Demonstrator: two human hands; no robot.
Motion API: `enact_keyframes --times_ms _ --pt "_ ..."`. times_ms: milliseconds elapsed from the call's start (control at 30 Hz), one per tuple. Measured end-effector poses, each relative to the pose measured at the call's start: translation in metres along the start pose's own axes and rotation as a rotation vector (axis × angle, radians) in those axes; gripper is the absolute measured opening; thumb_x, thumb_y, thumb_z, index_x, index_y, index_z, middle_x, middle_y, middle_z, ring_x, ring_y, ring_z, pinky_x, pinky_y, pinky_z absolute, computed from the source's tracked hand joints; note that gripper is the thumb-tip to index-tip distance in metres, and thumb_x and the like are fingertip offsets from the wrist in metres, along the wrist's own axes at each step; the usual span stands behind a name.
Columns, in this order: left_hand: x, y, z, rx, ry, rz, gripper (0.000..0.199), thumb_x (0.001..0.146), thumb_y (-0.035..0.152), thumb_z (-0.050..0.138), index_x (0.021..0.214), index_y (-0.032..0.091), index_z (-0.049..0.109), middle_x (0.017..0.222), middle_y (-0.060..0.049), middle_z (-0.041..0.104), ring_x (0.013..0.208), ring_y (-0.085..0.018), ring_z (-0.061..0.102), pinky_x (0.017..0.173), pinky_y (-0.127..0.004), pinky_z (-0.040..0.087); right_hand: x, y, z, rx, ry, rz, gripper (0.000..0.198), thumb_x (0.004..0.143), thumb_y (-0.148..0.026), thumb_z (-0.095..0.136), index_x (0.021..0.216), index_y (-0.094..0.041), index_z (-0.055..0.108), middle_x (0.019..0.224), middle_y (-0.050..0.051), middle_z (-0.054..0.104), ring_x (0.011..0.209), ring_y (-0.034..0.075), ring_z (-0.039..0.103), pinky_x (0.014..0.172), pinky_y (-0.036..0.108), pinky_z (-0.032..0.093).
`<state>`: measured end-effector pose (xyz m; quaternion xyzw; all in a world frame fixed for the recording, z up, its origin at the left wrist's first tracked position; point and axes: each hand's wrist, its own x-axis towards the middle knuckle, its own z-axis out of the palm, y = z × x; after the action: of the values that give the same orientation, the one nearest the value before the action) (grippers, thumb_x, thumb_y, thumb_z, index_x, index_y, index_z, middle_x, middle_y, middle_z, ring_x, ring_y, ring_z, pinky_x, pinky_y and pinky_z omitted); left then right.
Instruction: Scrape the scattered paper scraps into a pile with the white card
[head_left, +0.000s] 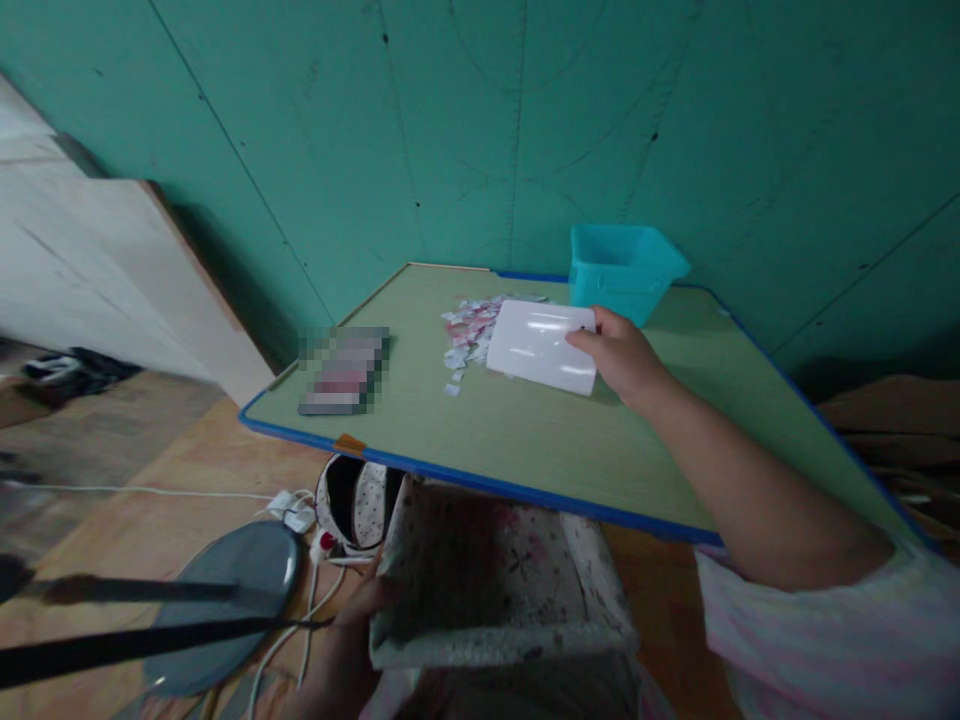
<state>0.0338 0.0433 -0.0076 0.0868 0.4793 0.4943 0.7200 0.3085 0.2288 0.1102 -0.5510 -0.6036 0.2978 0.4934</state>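
Note:
My right hand [630, 360] is closed on the right edge of a glossy white plastic sheet [532, 345], thumb on top. The sheet is tilted over the table and covers part of a heap of small paper scraps [472, 330], white and pinkish. At the bottom, my left hand [349, 640] grips the left side of an open, spotted fabric bin [502, 648], dark and stained inside, just below the table's front edge. Some of its fingers are hidden by the bin.
The pale green table [450, 430] has blue-taped edges and stands against a green wall [480, 130]. A turquoise plastic basket [619, 280] sits at the back right, a phone-like blurred object [345, 375] at the left. Below are a grey round stool [225, 610] and white cables [311, 610].

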Motion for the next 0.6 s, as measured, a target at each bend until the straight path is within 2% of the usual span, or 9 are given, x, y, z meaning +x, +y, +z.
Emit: enact_keyframes --times_ms 100,200,467,600 --pt "0.0009 -0.0009 -0.0013 0.011 -0.003 0.000 0.040 0.047 0.012 0.063 0.086 0.023 0.060 0.056 0.002 0.064 0.053 -0.020 0.061 0.042 -0.026 0.044 0.0006 0.0004 -0.0017 0.073 0.002 0.013 0.014 0.063 -0.027 0.050 0.073 -0.017 0.053 0.064 -0.001 0.054 0.057 0.013 0.047 0.051 0.025 0.033" --pt "0.0012 -0.0011 -0.0026 0.019 0.007 -0.001 0.042 0.047 0.011 0.062 0.088 0.023 0.059 0.056 0.002 0.064 0.051 -0.020 0.060 0.040 -0.025 0.042 0.0021 0.0016 -0.0039 0.099 0.062 -0.007 0.013 0.064 -0.027 0.050 0.072 -0.017 0.052 0.065 -0.001 0.053 0.058 0.013 0.047 0.051 0.025 0.033" --pt "0.0008 -0.0013 -0.0018 0.024 0.015 -0.010 0.038 0.048 0.011 0.062 0.084 0.023 0.061 0.053 0.002 0.062 0.047 -0.019 0.059 0.037 -0.025 0.040 0.0043 0.0032 -0.0072 -0.062 0.158 -0.047 0.011 0.065 -0.027 0.049 0.070 -0.018 0.052 0.064 0.000 0.051 0.062 0.014 0.045 0.055 0.027 0.034" --pt "0.0007 -0.0021 -0.0014 0.016 0.015 -0.015 0.039 0.047 0.011 0.061 0.084 0.023 0.062 0.055 0.001 0.063 0.047 -0.020 0.059 0.037 -0.026 0.040 0.0040 0.0024 -0.0067 -0.092 0.153 -0.048 0.012 0.066 -0.026 0.048 0.073 -0.018 0.053 0.067 0.001 0.053 0.063 0.015 0.046 0.056 0.027 0.035"
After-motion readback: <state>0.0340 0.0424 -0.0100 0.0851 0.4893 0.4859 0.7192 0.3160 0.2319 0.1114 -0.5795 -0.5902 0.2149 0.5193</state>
